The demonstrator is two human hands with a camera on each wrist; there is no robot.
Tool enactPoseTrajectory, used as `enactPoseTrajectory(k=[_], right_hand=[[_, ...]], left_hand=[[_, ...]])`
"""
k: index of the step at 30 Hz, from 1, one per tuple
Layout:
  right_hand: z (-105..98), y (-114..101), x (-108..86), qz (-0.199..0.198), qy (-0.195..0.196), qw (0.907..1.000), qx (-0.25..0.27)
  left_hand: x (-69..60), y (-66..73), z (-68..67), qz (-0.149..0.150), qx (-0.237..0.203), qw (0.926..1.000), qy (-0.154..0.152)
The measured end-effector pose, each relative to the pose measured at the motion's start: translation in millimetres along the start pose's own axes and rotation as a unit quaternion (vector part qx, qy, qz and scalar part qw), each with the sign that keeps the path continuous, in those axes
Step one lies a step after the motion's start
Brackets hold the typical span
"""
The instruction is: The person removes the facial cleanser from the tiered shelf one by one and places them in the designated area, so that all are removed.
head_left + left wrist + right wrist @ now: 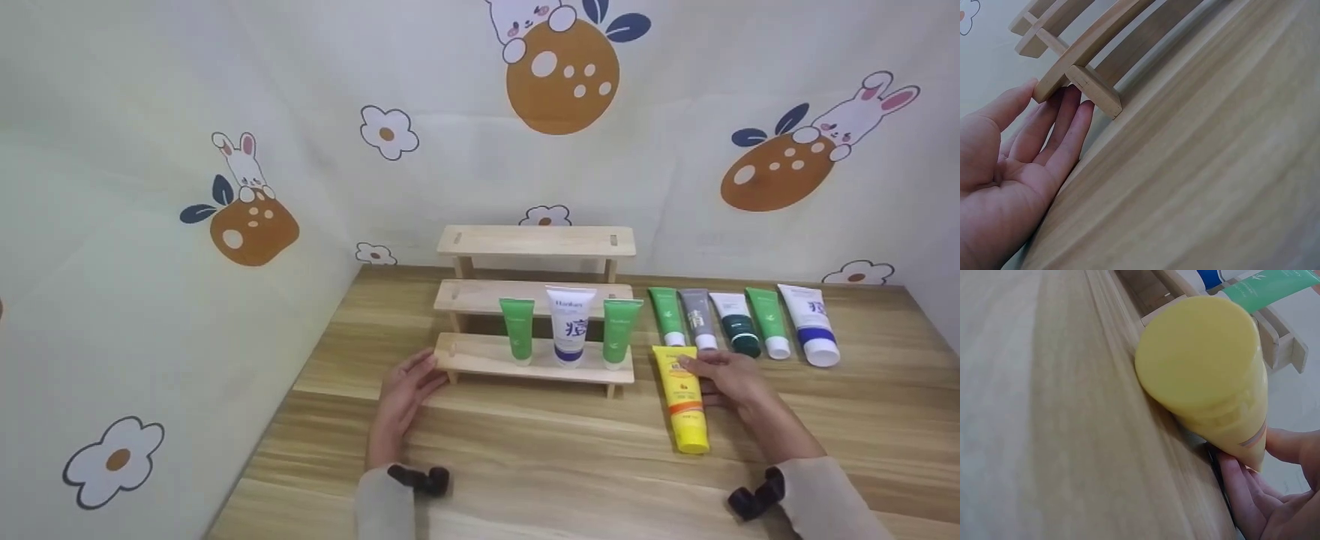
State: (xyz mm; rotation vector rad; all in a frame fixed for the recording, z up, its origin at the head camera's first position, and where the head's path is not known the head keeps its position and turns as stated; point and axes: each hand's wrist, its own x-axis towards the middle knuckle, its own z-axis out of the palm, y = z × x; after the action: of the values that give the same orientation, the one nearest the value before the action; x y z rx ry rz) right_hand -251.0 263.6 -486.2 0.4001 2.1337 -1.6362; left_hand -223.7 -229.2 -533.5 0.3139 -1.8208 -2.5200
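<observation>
Right hand (733, 380) pinches yellow squeeze tube (681, 397), right of wooden rack (536, 241).
Long axis front-to-back, cap (691, 439) nearest; left hand (405, 390) pinches lowest tier (472, 354).

Cartoon walls (450, 60) round me, a wooden table (525, 450) below!

Straight ahead the back one's pale, lightly creased, and I've got two oranges (540, 101) up there, each hugged by a white bunny (855, 124), dark blue leaves (792, 118) alongside! Out to my left, another bunny tops another orange, and a big flower (116, 459) sits low, brown at its centre! Beneath, the table's grain streaks away towards the walls, under soft light, with a pale sheen nearest me!
</observation>
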Motion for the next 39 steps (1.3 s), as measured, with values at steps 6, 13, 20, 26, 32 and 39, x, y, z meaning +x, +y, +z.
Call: enactPoseTrajectory(k=[6, 13, 20, 26, 32, 39], right_hand=[[-0.1, -0.4, -1.4, 0.004, 0.005, 0.9999, 0.009], [-0.8, 2.4, -4.5, -0.003, 0.009, 0.9995, 0.03], [-4.7, 5.3, -6.6, -0.006, 0.02, 0.9995, 0.023], [-7.0, -2.8, -4.0, -0.006, 0.03, 0.9995, -0.005], [-4.4, -7.9, -0.7, -0.008, 0.034, 0.9991, -0.025], [-1.3, -8.7, -2.2, 0.006, 0.024, 0.9995, -0.018]], left_hand=[[0.5, 0.4, 0.8, -0.005, 0.0, 1.0, 0.004], [2.6, -0.9, 2.3, 0.001, 0.007, 1.0, -0.002], [3.1, -6.2, 6.7, -0.001, 0.0, 1.0, 0.001], [3.0, -4.9, 8.2, 0.007, 0.003, 1.0, -0.002], [-0.1, -2.8, 4.9, 0.004, 0.001, 1.0, 0.004], [-1.8, 0.2, 1.9, 0.003, -0.005, 0.9999, 0.011]])
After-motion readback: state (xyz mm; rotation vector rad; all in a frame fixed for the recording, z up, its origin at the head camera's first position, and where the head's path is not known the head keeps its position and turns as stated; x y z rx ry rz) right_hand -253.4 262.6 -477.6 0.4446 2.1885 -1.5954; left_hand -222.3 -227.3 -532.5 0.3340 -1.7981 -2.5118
